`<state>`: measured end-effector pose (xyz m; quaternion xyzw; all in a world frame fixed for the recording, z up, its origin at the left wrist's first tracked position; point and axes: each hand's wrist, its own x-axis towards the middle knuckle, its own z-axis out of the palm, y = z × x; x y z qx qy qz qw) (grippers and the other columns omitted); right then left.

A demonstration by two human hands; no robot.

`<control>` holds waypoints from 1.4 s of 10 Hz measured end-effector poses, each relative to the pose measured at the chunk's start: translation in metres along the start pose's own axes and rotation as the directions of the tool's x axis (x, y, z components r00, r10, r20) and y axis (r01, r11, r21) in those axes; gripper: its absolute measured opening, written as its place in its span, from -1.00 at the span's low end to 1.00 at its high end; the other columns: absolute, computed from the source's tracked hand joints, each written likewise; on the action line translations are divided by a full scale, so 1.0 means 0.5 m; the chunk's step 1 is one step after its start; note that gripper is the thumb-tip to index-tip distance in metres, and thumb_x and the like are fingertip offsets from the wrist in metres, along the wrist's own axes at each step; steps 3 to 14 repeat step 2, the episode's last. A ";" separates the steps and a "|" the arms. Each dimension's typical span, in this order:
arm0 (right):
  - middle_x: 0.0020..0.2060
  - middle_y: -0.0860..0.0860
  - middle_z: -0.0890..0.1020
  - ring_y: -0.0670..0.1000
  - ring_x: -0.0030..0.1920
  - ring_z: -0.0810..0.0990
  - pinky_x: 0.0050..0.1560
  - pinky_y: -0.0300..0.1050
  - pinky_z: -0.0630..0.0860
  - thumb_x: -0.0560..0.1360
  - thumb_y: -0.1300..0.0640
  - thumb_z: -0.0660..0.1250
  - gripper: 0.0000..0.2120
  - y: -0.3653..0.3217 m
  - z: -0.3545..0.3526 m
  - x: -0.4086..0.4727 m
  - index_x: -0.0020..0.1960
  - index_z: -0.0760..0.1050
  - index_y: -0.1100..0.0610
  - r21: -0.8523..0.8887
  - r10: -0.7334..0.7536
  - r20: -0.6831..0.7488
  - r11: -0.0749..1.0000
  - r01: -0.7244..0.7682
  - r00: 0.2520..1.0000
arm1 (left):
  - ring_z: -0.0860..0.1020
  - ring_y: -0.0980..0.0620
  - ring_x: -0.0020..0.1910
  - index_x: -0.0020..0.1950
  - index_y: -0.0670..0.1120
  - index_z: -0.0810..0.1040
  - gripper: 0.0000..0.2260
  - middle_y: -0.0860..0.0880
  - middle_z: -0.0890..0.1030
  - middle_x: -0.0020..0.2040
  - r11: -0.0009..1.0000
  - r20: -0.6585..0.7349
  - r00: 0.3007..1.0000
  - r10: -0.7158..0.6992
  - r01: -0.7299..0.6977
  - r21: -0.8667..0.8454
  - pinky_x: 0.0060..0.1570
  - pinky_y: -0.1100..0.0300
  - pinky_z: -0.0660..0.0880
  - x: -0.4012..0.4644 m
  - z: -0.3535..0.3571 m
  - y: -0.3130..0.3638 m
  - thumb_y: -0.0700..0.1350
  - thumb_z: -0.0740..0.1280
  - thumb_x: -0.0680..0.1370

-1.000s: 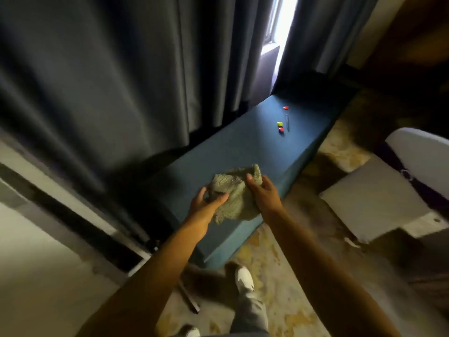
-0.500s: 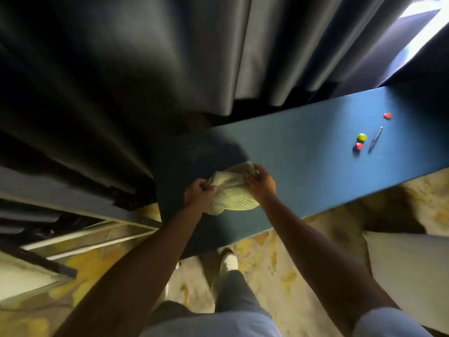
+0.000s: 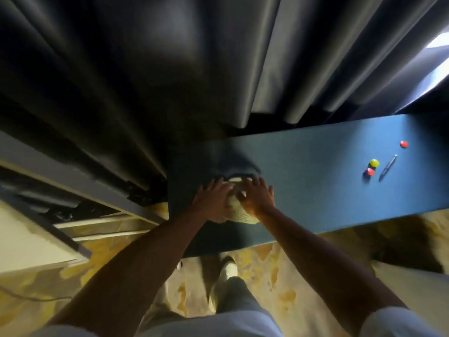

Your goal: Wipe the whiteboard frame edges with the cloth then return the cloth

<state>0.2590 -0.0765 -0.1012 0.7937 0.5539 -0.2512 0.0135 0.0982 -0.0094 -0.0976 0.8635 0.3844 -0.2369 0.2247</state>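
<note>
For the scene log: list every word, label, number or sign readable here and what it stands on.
None can be read: no print shows on the blue bench top, the pale green cloth under both hands, the round red and yellow magnets, the slim grey pen or the dark curtains.

1. No text, label, brand, number or sign can be read anywhere in the head view
2. The blue tabletop point(image 3: 315, 190) is plain, with no print on it
3. The small red and yellow round pieces point(image 3: 374, 162) near the tabletop's right end carry no marking that can be made out, and neither does the pen point(image 3: 388, 171) just beside them
4. The cloth point(image 3: 239, 211) at the tabletop's left end shows no tag or lettering
5. The dark curtain point(image 3: 170, 69) behind the tabletop is plain
</note>
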 end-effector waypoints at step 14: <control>0.45 0.12 0.37 0.21 0.44 0.32 0.35 0.18 0.37 0.53 -0.13 0.27 -0.41 -0.176 -0.307 0.010 0.50 0.29 0.04 0.070 -0.110 -0.354 0.987 0.144 0.929 | 0.20 -0.19 0.67 0.71 -0.05 0.16 -0.35 -0.16 0.04 0.74 1.000 -0.487 0.874 0.001 -0.004 -0.006 0.59 -0.08 0.21 -0.113 -0.301 -0.053 0.11 0.28 0.68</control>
